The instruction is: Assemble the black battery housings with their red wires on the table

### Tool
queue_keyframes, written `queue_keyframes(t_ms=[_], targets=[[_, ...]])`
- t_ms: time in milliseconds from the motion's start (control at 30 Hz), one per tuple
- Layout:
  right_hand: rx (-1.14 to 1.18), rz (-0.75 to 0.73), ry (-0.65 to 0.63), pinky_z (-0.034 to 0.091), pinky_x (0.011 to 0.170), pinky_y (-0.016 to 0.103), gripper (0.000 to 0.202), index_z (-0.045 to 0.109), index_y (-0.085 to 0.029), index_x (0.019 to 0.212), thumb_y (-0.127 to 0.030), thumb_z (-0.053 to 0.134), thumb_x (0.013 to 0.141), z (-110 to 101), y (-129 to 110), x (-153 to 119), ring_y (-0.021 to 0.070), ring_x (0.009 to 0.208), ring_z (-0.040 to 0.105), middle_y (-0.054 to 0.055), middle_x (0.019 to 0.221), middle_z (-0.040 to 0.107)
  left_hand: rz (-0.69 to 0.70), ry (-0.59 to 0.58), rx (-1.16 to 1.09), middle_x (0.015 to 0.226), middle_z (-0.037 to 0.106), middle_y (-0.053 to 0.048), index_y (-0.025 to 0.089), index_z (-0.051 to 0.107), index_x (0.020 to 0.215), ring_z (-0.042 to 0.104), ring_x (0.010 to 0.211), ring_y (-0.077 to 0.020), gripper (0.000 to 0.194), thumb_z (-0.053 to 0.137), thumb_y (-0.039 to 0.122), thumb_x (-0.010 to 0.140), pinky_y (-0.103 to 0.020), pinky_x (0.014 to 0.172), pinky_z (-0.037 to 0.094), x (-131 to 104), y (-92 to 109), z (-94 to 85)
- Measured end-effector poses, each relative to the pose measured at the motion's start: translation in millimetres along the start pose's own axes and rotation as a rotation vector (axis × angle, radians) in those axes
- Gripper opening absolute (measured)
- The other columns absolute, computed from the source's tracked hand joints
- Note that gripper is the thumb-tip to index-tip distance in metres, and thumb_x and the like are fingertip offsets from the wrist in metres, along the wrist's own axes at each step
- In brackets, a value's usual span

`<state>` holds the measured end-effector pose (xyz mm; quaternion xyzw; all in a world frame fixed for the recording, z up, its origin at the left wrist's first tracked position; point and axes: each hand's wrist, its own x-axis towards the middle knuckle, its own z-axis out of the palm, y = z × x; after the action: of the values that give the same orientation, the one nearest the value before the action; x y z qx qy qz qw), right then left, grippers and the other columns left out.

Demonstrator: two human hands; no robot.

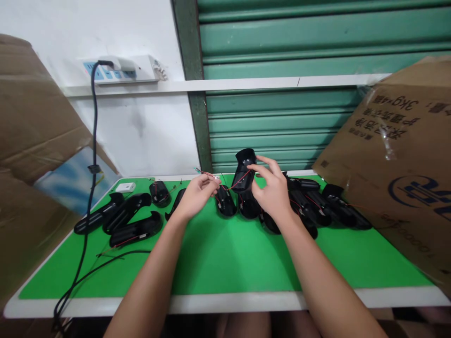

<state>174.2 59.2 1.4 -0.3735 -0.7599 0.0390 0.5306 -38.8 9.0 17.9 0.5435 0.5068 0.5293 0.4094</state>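
My right hand [274,190] grips a black glossy plastic shell [242,178], raised above the table at the back middle and standing on end. Its fingers are bent around the shell's right side. A thin red wire [239,182] runs from the shell across to my left hand [200,193]. There, thumb and forefinger are pinched on the wire, near a small whitish piece [217,178]. Past the left fingers the wire's end carries a tiny green part [196,169]. Just below the raised shell lie more black shells [226,203] with red wires.
Black shells [137,231] lie at the left and more [310,206] at the right of the green mat [225,263]. A white box [126,188] sits back left. A black cable [94,112] hangs from a power strip [120,69]. Cardboard boxes [398,155] flank the table.
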Motion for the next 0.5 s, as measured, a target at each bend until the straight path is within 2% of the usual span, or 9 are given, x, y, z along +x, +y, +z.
queue_keyframes(t_ms=[200,333,500], targets=[[-0.041,-0.007,-0.028,0.057,0.101,0.046,0.03,0.072,-0.024,0.111,-0.014,0.057,0.086,-1.3,-1.2,-0.2,0.0285,0.121,0.064,0.012,0.14,0.058,0.076,-0.128,0.107,0.082,0.066,-0.002,0.018,0.064,0.083,0.061,0.075,-0.016,0.031,0.072,0.047,0.081,-0.029,0.074,0.048,-3.1,-3.8,3.5],[-0.089,-0.041,-0.059,0.056,0.099,0.045,0.032,0.072,-0.022,0.112,-0.012,0.057,0.086,-1.2,0.2,-1.3,0.0259,0.103,0.071,0.014,0.142,0.057,0.07,-0.175,0.131,0.083,0.066,-0.003,0.017,0.064,0.086,0.06,0.075,-0.0165,0.033,0.071,0.049,0.082,-0.029,0.071,0.048,-4.4,-4.2,4.3],[-0.179,-0.069,-0.05,0.059,0.095,0.044,0.033,0.073,-0.021,0.113,-0.011,0.057,0.085,-0.4,2.0,-3.1,0.0255,0.102,0.072,0.014,0.143,0.058,0.048,-0.232,0.159,0.083,0.065,-0.003,0.016,0.063,0.089,0.06,0.075,-0.0166,0.037,0.068,0.052,0.083,-0.029,0.072,0.047,-6.5,-1.3,3.7]])
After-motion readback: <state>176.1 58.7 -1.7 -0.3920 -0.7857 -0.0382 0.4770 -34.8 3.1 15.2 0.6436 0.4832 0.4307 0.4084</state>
